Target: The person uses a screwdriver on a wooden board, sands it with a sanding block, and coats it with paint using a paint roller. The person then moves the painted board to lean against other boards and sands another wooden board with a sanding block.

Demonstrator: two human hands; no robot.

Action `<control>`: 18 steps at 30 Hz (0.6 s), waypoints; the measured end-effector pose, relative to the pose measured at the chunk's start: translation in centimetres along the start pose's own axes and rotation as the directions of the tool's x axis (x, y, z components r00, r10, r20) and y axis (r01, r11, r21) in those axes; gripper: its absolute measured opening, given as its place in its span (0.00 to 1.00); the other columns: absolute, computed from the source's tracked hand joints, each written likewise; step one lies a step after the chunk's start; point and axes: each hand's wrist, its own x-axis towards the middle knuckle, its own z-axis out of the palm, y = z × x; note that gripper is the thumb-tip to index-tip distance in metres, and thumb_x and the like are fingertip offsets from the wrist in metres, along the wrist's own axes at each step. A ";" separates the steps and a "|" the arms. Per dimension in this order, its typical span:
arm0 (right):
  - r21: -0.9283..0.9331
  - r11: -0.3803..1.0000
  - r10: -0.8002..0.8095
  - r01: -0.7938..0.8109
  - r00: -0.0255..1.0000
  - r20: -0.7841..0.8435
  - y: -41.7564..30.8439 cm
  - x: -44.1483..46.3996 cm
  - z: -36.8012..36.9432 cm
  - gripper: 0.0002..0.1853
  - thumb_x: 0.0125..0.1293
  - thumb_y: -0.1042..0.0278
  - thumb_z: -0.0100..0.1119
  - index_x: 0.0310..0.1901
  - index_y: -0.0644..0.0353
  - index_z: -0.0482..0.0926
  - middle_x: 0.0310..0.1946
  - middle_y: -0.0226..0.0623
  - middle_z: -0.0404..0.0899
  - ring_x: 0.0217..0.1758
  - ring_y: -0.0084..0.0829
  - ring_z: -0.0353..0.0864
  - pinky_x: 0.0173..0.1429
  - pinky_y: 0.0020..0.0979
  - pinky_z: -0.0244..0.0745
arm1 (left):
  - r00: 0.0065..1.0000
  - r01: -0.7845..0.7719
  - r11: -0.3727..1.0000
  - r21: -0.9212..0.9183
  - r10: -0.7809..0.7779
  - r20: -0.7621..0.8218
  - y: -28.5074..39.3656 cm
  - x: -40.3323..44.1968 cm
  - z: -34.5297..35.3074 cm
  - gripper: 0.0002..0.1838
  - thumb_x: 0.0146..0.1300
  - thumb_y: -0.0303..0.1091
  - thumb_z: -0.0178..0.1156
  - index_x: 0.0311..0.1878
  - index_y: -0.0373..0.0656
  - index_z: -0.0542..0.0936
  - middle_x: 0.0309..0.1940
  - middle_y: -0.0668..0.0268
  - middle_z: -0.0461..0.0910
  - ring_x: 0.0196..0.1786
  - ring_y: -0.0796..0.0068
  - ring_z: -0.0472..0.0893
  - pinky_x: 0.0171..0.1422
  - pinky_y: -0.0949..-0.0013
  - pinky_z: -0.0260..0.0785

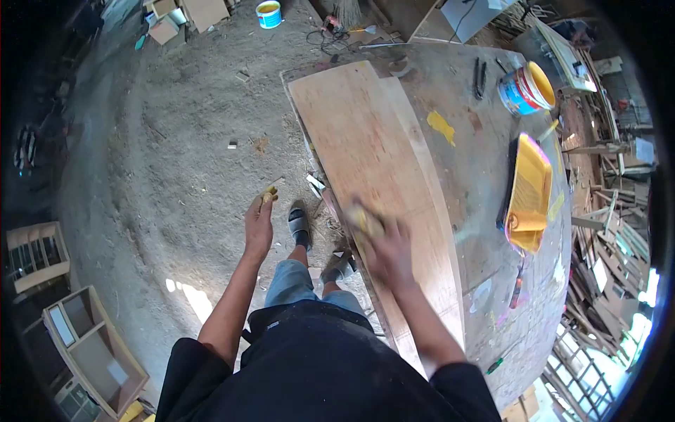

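Note:
A long wooden board (373,133) lies on the worktable (485,190), its left edge along the table's near side. My right hand (389,254) is over the middle of the board, closed round a pale yellowish block or pad (364,219) that is blurred by motion. Off the table to the left, my left hand (259,226) is raised above the ground, its fingers pinched on a small yellowish-brown piece (270,191) too small to name.
A yellow paint tray (532,190) with a roller (527,221) lies on the table's right side, near a paint bucket (526,90). Pliers (480,77) and screwdrivers (517,290) rest there too. Another bucket (268,14) stands on the ground. Wooden frames (95,337) stand lower left.

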 end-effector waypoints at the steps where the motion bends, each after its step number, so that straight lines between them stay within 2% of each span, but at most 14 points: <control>1: 0.017 1.000 0.005 -0.004 0.999 -0.046 1.1 3.2 1.8 0.17 0.65 0.64 0.69 0.56 0.53 0.88 0.57 0.49 0.79 0.59 0.54 0.77 0.62 0.51 0.73 | 1.000 -0.014 1.000 0.018 0.013 0.022 0.3 -0.2 0.4 0.23 0.84 0.44 0.53 0.68 0.35 0.81 0.62 0.62 0.85 0.63 0.73 0.81 0.69 0.66 0.70; 2: 0.098 0.994 -0.024 0.039 0.988 -0.152 0.0 7.5 1.2 0.16 0.64 0.67 0.67 0.54 0.53 0.88 0.57 0.49 0.79 0.60 0.53 0.77 0.63 0.51 0.73 | 0.999 -0.040 0.999 0.033 0.038 0.035 0.5 -0.3 0.8 0.23 0.84 0.44 0.53 0.68 0.35 0.81 0.62 0.62 0.85 0.63 0.73 0.81 0.69 0.66 0.70; 4: 0.077 0.997 0.000 0.004 0.999 -0.051 1.2 12.0 2.6 0.17 0.66 0.65 0.68 0.56 0.51 0.88 0.56 0.44 0.81 0.58 0.51 0.77 0.65 0.49 0.71 | 0.998 -0.015 1.000 -0.020 0.016 0.054 1.0 0.2 1.8 0.23 0.84 0.44 0.54 0.68 0.36 0.81 0.62 0.62 0.85 0.63 0.73 0.81 0.68 0.66 0.70; 5: 0.068 0.998 0.023 -0.017 0.997 -0.078 1.3 11.1 2.4 0.17 0.66 0.65 0.68 0.56 0.51 0.88 0.56 0.44 0.81 0.58 0.51 0.77 0.65 0.49 0.71 | 0.997 -0.056 0.998 0.029 0.054 0.053 2.3 -0.2 2.2 0.23 0.83 0.43 0.54 0.68 0.36 0.81 0.62 0.63 0.85 0.65 0.72 0.81 0.69 0.66 0.70; 7: -0.049 0.999 0.016 -0.016 1.000 0.004 1.2 7.8 1.9 0.18 0.67 0.63 0.68 0.58 0.50 0.87 0.59 0.44 0.80 0.60 0.51 0.77 0.65 0.48 0.71 | 0.995 -0.081 0.996 0.037 0.079 0.060 4.1 -1.3 2.3 0.23 0.83 0.44 0.55 0.69 0.36 0.81 0.63 0.63 0.84 0.66 0.72 0.81 0.69 0.65 0.69; 9: 0.064 0.997 0.047 -0.045 0.998 -0.033 1.5 -2.1 0.3 0.20 0.67 0.61 0.69 0.60 0.48 0.86 0.61 0.42 0.78 0.62 0.51 0.76 0.66 0.49 0.71 | 0.993 -0.106 0.994 0.030 0.105 0.053 4.7 -1.6 2.1 0.23 0.83 0.44 0.55 0.69 0.37 0.80 0.64 0.62 0.84 0.67 0.72 0.80 0.69 0.65 0.69; 10: 0.024 0.997 0.068 -0.067 0.998 -0.012 1.1 -7.6 -1.2 0.21 0.67 0.61 0.70 0.62 0.46 0.85 0.63 0.40 0.78 0.62 0.49 0.76 0.67 0.49 0.70 | 0.994 -0.110 0.994 0.026 0.109 0.030 4.6 -2.0 1.6 0.22 0.83 0.40 0.54 0.69 0.35 0.79 0.63 0.62 0.84 0.66 0.72 0.79 0.71 0.67 0.68; 11: 0.080 0.986 0.145 -0.148 0.989 0.041 0.2 -12.2 -4.0 0.21 0.67 0.61 0.70 0.62 0.45 0.86 0.65 0.39 0.78 0.63 0.46 0.77 0.67 0.49 0.70 | 0.994 -0.109 0.994 0.021 0.109 0.005 4.3 -2.3 1.2 0.21 0.83 0.36 0.54 0.70 0.33 0.78 0.62 0.61 0.84 0.66 0.73 0.79 0.73 0.69 0.67; 13: 0.005 0.981 0.192 -0.192 0.981 0.038 -0.4 -18.4 -6.9 0.26 0.64 0.66 0.69 0.65 0.47 0.83 0.64 0.45 0.77 0.63 0.51 0.77 0.63 0.50 0.71 | 0.993 -0.122 0.991 0.050 0.122 -0.003 4.3 -3.1 0.8 0.20 0.83 0.34 0.54 0.70 0.32 0.78 0.63 0.60 0.83 0.67 0.72 0.78 0.74 0.68 0.66; 16: -0.041 0.977 0.208 -0.207 0.978 0.003 1.7 -16.8 -4.8 0.28 0.62 0.65 0.70 0.66 0.45 0.82 0.64 0.45 0.77 0.63 0.51 0.76 0.65 0.51 0.70 | 0.985 -0.169 0.981 0.093 0.173 -0.029 5.7 -3.6 2.9 0.20 0.82 0.31 0.54 0.69 0.30 0.77 0.63 0.57 0.82 0.68 0.68 0.78 0.77 0.66 0.65; 17: -0.041 0.982 0.180 -0.183 0.981 -0.073 3.7 -14.1 -3.1 0.31 0.59 0.65 0.71 0.67 0.45 0.81 0.62 0.46 0.77 0.63 0.51 0.76 0.67 0.52 0.71 | 0.964 -0.257 0.950 0.175 0.264 -0.016 7.2 -4.1 4.4 0.20 0.82 0.30 0.55 0.70 0.29 0.76 0.64 0.56 0.82 0.69 0.67 0.78 0.77 0.65 0.65; 18: -0.027 0.982 0.185 -0.188 0.979 -0.081 5.3 -10.4 -2.4 0.32 0.57 0.67 0.70 0.67 0.46 0.81 0.62 0.48 0.77 0.63 0.53 0.76 0.69 0.53 0.70 | 0.935 -0.345 0.904 0.252 0.354 0.008 8.6 -4.6 5.9 0.20 0.81 0.29 0.55 0.70 0.28 0.75 0.65 0.54 0.81 0.69 0.65 0.78 0.77 0.64 0.65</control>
